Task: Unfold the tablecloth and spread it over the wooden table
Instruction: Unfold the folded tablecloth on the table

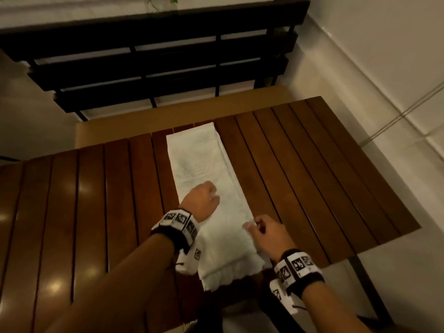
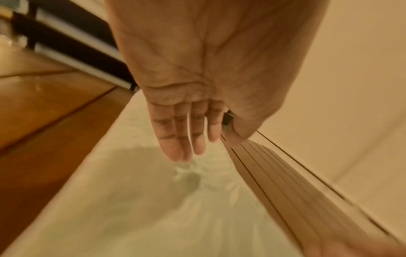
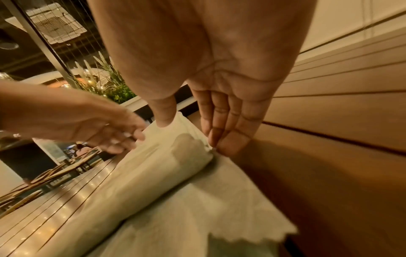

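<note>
The white tablecloth [image 1: 199,159] lies folded in a long narrow strip across the slatted wooden table [image 1: 300,164], its scalloped end hanging over the near edge. My left hand [image 1: 204,198] rests on the middle of the strip; in the left wrist view its fingers [image 2: 186,153] are straight just over the cloth [image 2: 131,200]. My right hand [image 1: 254,225] pinches the strip's right edge. In the right wrist view, the thumb lies on top and the fingers [image 3: 219,139] sit under the raised top layer [image 3: 153,173].
A black slatted bench back [image 1: 156,63] with a tan seat [image 1: 168,111] stands beyond the table's far edge. Pale floor tiles [image 1: 384,68] run along the right. Plants [image 3: 105,78] and other chairs [image 3: 54,170] show far off to the left.
</note>
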Motion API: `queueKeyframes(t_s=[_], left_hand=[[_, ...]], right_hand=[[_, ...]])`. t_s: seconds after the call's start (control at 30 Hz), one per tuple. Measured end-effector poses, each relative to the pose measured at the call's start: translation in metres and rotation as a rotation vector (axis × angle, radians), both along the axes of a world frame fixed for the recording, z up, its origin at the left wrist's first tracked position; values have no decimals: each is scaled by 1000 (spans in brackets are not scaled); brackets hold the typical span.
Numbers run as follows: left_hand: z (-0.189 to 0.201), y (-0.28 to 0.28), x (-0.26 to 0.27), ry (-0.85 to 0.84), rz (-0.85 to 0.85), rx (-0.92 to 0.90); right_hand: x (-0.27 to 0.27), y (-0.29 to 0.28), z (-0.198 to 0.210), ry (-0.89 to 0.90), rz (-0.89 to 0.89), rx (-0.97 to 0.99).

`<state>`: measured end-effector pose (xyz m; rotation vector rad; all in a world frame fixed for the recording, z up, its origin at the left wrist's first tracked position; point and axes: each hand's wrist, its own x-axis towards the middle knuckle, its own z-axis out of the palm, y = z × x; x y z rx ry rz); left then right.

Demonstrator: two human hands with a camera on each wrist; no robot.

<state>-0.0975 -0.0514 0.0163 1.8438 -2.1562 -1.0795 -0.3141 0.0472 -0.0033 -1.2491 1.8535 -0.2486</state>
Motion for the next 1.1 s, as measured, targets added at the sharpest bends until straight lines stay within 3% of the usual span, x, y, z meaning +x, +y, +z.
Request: queueKeyframes(t_s=[0.17, 0.27, 0.4, 0.6, 0.8, 0.97, 1.1], left_hand=[[-16, -95, -45, -131, 330, 62], [-27, -133, -66, -303, 400, 112], [-45, -147, -77, -431, 424, 136], [-46, -152, -53, -353, 354, 123], [-27, -138, 0, -29, 504, 76], [-3, -115, 85, 146, 562, 20], [3, -97, 157, 174, 588, 19]], right_hand=[[12, -17, -23, 7, 36, 17], [16, -18, -30, 38, 10, -18], [18, -20, -35, 161, 127, -36], [16, -31, -31, 225, 333, 47], [33, -30, 5, 93, 399, -59], [94, -16, 49, -93, 394, -152], [172, -2, 61, -48, 491, -186]])
